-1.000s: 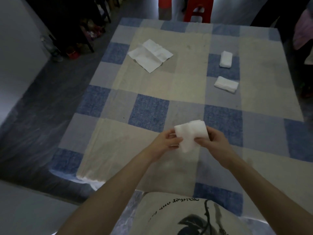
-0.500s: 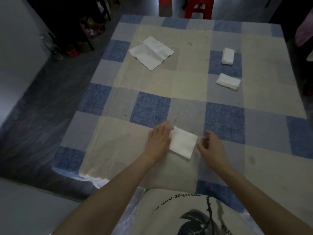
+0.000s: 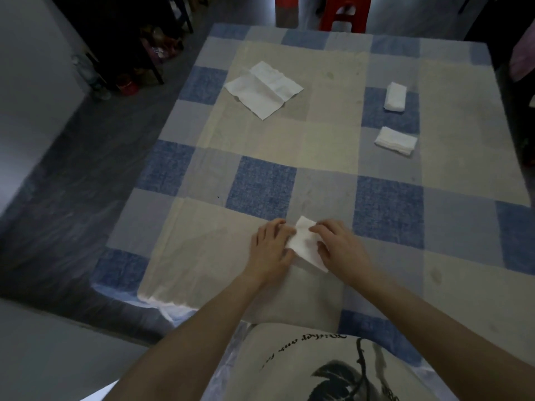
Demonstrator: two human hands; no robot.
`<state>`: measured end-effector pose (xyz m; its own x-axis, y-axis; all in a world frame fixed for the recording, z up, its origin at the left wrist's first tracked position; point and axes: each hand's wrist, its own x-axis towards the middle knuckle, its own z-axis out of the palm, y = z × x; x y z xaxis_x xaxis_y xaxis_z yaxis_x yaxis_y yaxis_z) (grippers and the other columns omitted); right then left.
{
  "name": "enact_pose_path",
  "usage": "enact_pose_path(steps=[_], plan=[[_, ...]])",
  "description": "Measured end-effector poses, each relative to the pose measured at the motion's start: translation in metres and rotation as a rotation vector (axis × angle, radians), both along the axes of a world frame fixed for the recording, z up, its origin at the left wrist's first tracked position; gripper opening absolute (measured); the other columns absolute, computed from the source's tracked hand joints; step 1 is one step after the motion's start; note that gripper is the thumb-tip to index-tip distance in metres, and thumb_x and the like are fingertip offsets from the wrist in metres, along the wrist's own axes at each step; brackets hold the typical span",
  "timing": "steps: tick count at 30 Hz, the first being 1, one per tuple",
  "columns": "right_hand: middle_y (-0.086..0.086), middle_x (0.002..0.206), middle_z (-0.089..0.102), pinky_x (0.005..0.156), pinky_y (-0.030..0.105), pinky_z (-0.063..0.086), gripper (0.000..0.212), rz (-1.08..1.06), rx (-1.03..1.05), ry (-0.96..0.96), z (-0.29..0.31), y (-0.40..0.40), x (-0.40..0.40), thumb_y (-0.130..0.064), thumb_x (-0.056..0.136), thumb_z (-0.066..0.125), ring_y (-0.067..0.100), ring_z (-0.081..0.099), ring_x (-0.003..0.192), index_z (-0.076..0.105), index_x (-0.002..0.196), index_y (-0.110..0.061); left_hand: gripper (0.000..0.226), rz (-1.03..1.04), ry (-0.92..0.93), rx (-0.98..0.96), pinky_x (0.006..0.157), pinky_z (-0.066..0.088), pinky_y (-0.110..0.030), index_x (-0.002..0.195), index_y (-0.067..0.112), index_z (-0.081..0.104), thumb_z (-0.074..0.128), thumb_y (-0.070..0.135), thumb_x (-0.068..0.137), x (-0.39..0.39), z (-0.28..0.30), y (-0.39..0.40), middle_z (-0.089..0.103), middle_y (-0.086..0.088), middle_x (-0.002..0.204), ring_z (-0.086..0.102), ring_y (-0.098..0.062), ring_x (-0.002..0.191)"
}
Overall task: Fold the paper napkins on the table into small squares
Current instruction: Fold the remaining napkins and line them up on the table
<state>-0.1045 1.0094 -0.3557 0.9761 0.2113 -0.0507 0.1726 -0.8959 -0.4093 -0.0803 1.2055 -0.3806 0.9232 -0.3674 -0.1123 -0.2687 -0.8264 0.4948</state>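
Off the left edge of the surface (image 3: 333, 131), on the dark floor, stand a clear bottle (image 3: 97, 82) and a red item (image 3: 127, 87) under a dark rack (image 3: 127, 39); what the red item is I cannot tell. The surface is spread with a checked cloth (image 3: 260, 186) of blue, grey and cream squares. On its far left part lies an unfolded napkin (image 3: 264, 88), white, flat and creased, turned at an angle to the checks.

Near the front edge, the left hand (image 3: 270, 250) lies palm down on the cloth, its fingers straight and relaxed, their tips pressing the left edge of the folded napkin (image 3: 304, 243). This napkin lies flat on a cream square, skewed so that one corner points away from the person. The right hand (image 3: 340, 247) rests on the napkin's right side, its fingers bent lightly over the paper and touching it near the far corner; whether they pinch an edge or only press down I cannot tell.

Farther right and well apart from the hands, two finished pieces lie near each other: a small folded napkin (image 3: 395, 96) on a blue square and, just nearer the person, a second folded napkin (image 3: 396, 140) on a grey square.

Beyond the far edge stands a red stool (image 3: 344, 13). At the bottom the person's pale printed shirt (image 3: 318, 369) shows.
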Motion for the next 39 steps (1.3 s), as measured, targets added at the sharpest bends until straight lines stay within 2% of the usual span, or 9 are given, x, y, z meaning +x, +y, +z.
enact_pose_path(steps=[4,9,13,17,20,24,29,33,39], plan=[[0.002,0.126,0.058,0.086,0.039,0.048,0.03,0.095,-0.08,0.076,-0.003,0.005,0.008,-0.023,0.092,0.053,0.026,0.054,0.112,0.06,0.12,-0.021,0.038,0.111,-0.035,0.014,0.094,0.032,-0.038,0.109,0.022,0.054,0.038,0.039,0.078,0.001,-0.005,0.003,0.046,-0.002,0.125,0.042,-0.025,0.113],[0.005,0.119,0.06,0.081,0.038,0.047,0.046,0.062,-0.136,0.151,0.01,0.021,0.042,-0.021,0.097,0.044,0.029,0.061,0.102,0.038,0.142,-0.027,0.026,0.121,-0.142,0.083,0.078,0.034,-0.037,0.092,0.021,0.054,0.044,0.038,0.075,0.0,-0.007,0.01,0.052,-0.001,0.096,0.048,-0.024,0.089],[0.007,0.113,0.052,0.081,0.036,0.045,0.026,0.149,-0.243,0.189,0.017,0.022,0.065,-0.021,0.095,0.048,0.029,0.055,0.103,0.056,0.12,-0.024,0.02,0.08,-0.184,0.071,0.073,0.023,-0.033,0.087,0.025,0.054,0.048,0.04,0.075,0.0,-0.009,0.016,0.053,0.005,0.089,0.044,-0.018,0.087],[0.004,0.111,0.052,0.077,0.033,0.041,0.012,0.124,-0.101,0.183,0.017,0.012,0.075,-0.018,0.09,0.057,0.024,0.049,0.104,0.062,0.101,-0.017,0.015,0.086,-0.174,-0.015,0.072,0.026,-0.032,0.086,0.025,0.056,0.049,0.028,0.073,0.003,-0.006,0.01,0.054,0.006,0.091,0.044,-0.017,0.086],[0.007,0.095,0.062,0.069,0.031,0.04,0.005,-0.02,0.161,0.327,0.023,0.003,0.073,-0.013,0.088,0.056,0.023,0.056,0.087,0.06,0.092,-0.015,0.016,0.138,-0.099,-0.307,0.07,0.034,-0.029,0.084,0.016,0.057,0.046,0.008,0.075,0.013,0.0,0.002,0.054,-0.001,0.088,0.045,-0.016,0.082],[0.007,0.078,0.064,0.062,0.031,0.043,0.011,-0.207,0.434,0.364,0.028,-0.014,0.066,-0.008,0.087,0.057,0.02,0.058,0.072,0.059,0.081,-0.017,0.02,0.342,0.114,-0.624,0.062,0.04,-0.014,0.082,0.015,0.054,0.05,-0.004,0.084,0.026,0.019,-0.006,0.058,0.008,0.073,0.052,0.003,0.067],[0.006,0.08,0.07,0.07,0.038,0.054,0.011,-0.293,0.585,0.35,0.031,-0.031,0.062,-0.008,0.088,0.059,0.018,0.066,0.073,0.067,0.086,-0.015,0.017,0.335,0.148,-0.654,0.069,0.046,-0.015,0.088,0.018,0.061,0.062,0.002,0.083,0.046,0.033,-0.011,0.067,0.007,0.085,0.062,0.0,0.079],[-0.007,0.082,0.064,0.069,0.024,0.046,0.008,-0.277,0.48,0.325,0.033,-0.035,0.061,-0.019,0.082,0.071,0.008,0.061,0.077,0.067,0.086,-0.025,0.023,0.268,0.14,-0.641,0.069,0.047,-0.015,0.091,0.02,0.062,0.063,0.0,0.082,0.052,0.039,-0.013,0.067,0.004,0.089,0.061,0.0,0.08],[0.003,0.084,0.07,0.075,0.03,0.049,0.018,-0.313,0.501,0.317,0.04,-0.038,0.063,-0.007,0.08,0.069,0.014,0.065,0.08,0.064,0.076,-0.023,0.023,0.275,0.205,-0.698,0.07,0.045,-0.009,0.099,0.018,0.06,0.069,0.006,0.082,0.056,0.042,-0.017,0.066,0.0,0.087,0.061,-0.004,0.079]])
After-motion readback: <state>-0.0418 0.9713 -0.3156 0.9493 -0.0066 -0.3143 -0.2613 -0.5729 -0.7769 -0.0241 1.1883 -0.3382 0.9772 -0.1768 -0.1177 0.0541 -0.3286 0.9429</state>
